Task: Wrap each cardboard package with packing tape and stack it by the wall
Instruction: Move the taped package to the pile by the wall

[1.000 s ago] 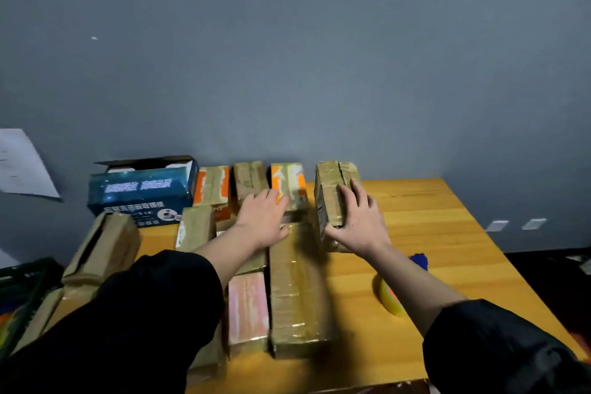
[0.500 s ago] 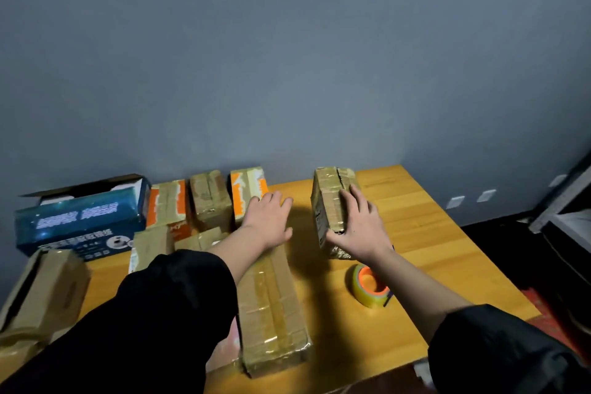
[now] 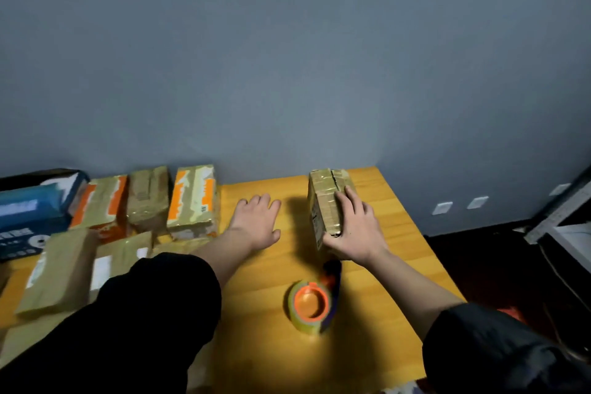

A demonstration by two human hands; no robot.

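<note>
A wrapped package is stood upright on the table near the wall, toward the right. A tape roll is laid before it. A row of packages is set against the wall at the left, with further packages laid before that row.

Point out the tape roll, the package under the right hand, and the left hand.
tape roll [image 3: 309,301]: head view, orange core.
package [image 3: 324,201]: head view, taped top face.
left hand [image 3: 256,222]: head view, back of the hand.
</note>
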